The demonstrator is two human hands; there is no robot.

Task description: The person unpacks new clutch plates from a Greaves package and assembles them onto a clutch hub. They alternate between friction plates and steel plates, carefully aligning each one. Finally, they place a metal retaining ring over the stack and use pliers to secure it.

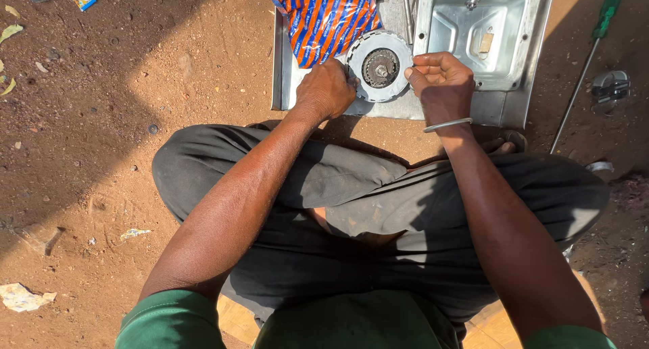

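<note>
While both hands, left [326, 89] and right [441, 79], pinch the round clutch disc [378, 66] over the metal tray [473, 106], a loose grip could drop it into the dirt [135, 119].

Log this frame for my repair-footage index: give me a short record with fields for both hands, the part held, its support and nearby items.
left hand: grips left edge of disc
right hand: pinches right edge of disc
part: round toothed metal clutch disc
support: dented silver metal tray on red dirt
nearby: orange-and-blue striped plastic bag; green-handled screwdriver
wrist: thin silver bangle
</note>
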